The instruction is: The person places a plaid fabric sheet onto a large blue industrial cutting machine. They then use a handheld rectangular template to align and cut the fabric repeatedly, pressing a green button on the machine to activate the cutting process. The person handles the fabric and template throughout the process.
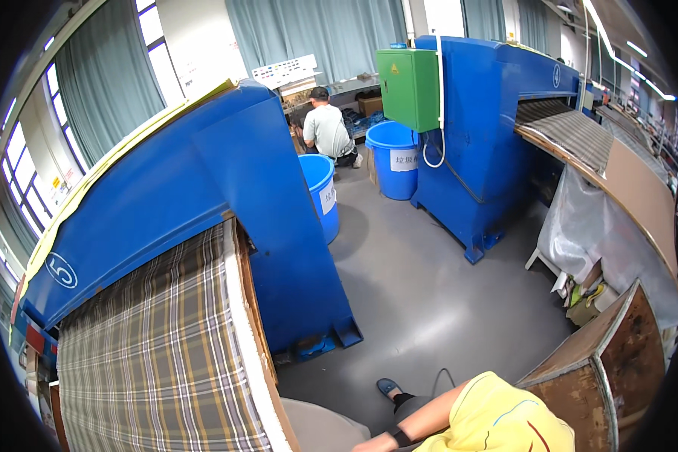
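Left of my right hand [374,445], fingers cropped so I can't tell its grip, the plaid cloth [158,339] spreads; it looks soft, light, best pinched along its pale near edge [247,335]

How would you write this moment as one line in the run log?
Hand: mostly cut off, grip unclear | Dark wristband: worn | Plaid fabric: partly under blue machine | Co-worker: low, back turned, near blue bins

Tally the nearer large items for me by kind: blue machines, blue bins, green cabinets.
Blue machines: 2
Blue bins: 2
Green cabinet: 1
Total: 5
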The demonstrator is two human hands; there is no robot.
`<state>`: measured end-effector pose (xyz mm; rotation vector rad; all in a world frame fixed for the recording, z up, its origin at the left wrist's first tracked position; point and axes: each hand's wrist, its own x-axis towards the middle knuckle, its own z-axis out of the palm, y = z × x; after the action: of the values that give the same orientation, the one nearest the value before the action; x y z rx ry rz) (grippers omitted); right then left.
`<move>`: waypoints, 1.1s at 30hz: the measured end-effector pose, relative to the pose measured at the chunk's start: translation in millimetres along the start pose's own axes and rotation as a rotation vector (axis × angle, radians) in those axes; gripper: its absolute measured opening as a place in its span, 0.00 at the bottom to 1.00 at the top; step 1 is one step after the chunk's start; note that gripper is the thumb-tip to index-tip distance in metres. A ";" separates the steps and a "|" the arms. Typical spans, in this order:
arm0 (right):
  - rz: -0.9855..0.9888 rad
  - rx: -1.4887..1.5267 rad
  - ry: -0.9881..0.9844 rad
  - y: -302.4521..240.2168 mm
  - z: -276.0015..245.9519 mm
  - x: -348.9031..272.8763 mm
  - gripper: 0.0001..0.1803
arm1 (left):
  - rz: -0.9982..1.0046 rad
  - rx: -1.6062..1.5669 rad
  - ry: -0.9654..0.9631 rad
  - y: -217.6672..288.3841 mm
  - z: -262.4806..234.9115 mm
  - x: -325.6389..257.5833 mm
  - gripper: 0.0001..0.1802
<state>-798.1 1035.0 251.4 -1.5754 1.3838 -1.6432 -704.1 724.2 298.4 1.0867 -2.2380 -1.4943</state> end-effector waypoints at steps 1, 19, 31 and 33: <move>0.123 0.083 0.049 -1.6 -14.7 -13.3 0.16 | -0.004 0.012 0.011 1.2 -1.4 -5.6 0.33; 1.118 -0.119 0.423 36.0 -206.8 -390.6 0.20 | -0.055 0.059 -0.549 114.1 262.3 -132.7 0.32; 0.846 -0.076 0.858 -89.9 -372.0 -379.2 0.13 | 0.122 -0.170 -1.216 180.2 640.3 -147.1 0.26; 0.746 -0.090 0.964 -92.0 -392.1 -372.7 0.13 | 0.085 -0.202 -1.270 196.5 676.8 -141.2 0.25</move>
<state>-1049.5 1522.3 230.9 -0.0936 2.1444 -1.8566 -1074.9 1330.9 193.8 -0.1849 -2.5589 -2.7434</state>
